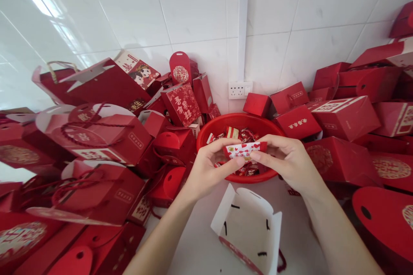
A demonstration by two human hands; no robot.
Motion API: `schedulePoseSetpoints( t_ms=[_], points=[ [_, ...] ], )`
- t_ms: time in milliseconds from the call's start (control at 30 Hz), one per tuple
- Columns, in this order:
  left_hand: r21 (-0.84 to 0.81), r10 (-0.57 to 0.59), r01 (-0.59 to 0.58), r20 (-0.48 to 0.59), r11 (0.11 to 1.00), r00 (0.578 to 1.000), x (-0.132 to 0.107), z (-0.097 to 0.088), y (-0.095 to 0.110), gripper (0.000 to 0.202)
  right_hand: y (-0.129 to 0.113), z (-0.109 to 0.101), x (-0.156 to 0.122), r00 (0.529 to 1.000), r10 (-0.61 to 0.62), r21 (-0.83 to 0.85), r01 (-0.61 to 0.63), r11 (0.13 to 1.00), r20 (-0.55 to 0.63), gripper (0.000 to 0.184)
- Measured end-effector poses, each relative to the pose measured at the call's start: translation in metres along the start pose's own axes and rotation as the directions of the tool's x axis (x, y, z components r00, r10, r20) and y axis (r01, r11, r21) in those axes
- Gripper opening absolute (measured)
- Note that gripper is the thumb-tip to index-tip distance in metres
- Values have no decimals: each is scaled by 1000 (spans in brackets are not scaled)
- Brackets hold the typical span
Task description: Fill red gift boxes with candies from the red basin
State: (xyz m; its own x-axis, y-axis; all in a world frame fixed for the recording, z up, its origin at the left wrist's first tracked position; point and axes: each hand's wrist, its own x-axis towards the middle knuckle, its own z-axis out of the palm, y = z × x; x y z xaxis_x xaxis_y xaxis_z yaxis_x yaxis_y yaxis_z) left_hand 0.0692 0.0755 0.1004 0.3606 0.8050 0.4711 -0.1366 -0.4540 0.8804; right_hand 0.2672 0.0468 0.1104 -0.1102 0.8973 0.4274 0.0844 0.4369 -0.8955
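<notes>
A small wrapped candy (242,149), white with red hearts and red ends, is pinched between both hands above the near part of a red plastic basket (206,131). My left hand (213,165) grips its left end with thumb and fingers. At its right end, my right hand (287,161) holds it the same way. Several wrapped sweets (248,135) lie in the basket behind and below. Nearer to me, between my forearms, an open gift box (247,223) shows its white inside, with black cord ends poking through the walls.
Piles of red gift boxes stand on the left (106,129) and on the right (346,116), close to both arms. A white tiled wall (200,4) rises behind, with a socket panel (240,90) and a vertical white conduit (242,30). The white tabletop (196,240) shows around the open box.
</notes>
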Motion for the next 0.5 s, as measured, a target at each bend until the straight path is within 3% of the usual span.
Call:
schedulePoseSetpoints(
  t_ms=[100, 167, 233, 333, 500],
  points=[
    [170, 256, -254, 14, 952, 967, 1, -3, -5, 17, 0, -4, -1, 998, -67, -13, 67, 998, 14, 13],
    [279, 440, -436, 52, 855, 896, 2, -5, -9, 18, -1, -7, -2, 995, -100, -15, 100, 995, 28, 22],
    [351, 555, -548, 90, 759, 827, 3, -6, -11, 21, -2, -8, -4, 993, -104, -26, 106, 994, 49, 33],
    [415, 623, -609, 121, 676, 773, 3, -7, -12, 24, -5, -7, -5, 992, -97, -50, 101, 994, 80, 41],
    [491, 655, -621, 128, 610, 745, 1, -7, -9, 23, -5, -5, -7, 989, -92, -89, 102, 991, 115, 46]
  ],
)
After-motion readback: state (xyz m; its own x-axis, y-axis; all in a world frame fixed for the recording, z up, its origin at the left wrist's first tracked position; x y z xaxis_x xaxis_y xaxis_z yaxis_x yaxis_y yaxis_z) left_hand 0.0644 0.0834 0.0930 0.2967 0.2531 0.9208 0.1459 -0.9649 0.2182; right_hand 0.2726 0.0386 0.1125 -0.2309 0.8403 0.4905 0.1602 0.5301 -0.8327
